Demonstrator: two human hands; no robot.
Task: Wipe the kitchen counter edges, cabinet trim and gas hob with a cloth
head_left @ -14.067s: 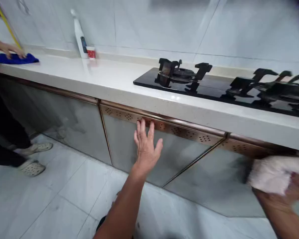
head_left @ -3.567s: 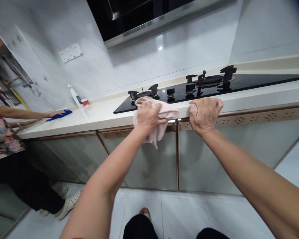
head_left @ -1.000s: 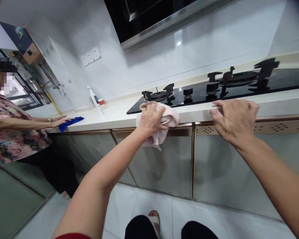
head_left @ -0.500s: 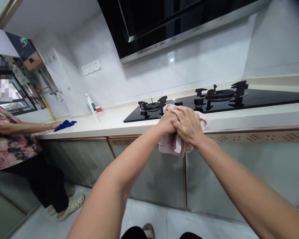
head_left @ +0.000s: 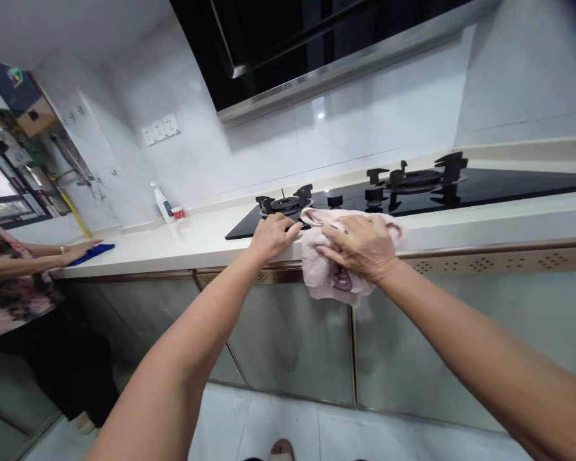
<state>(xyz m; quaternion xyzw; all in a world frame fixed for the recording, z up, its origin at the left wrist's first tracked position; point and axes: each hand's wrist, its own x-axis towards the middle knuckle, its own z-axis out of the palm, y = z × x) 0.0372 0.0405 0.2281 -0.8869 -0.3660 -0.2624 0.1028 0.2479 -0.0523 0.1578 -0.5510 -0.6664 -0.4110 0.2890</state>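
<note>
A pale pink towel [head_left: 319, 256] with a dark purple patch is bunched over the counter's front edge, its lower part hanging down before the cabinet. My right hand [head_left: 362, 246] presses on the towel with bent fingers gripping its folds. To the left of the cloth, my left hand [head_left: 274, 237] rests at the counter edge with its fingers apart and nothing in it. Just behind both hands lies the black gas hob [head_left: 504, 186], with a burner on the left and a larger one on the right.
Further left along the white counter [head_left: 196, 234] stand a white spray bottle [head_left: 163, 203] and a small red-and-white cup [head_left: 178, 212]. At the far left another person's hand [head_left: 79, 251] is on a blue cloth [head_left: 96, 252]. A black range hood [head_left: 317, 45] overhangs the hob.
My left hand has come off my right hand and moved left to the counter edge. My right hand stays on the towel. The view has shifted slightly to the right.
</note>
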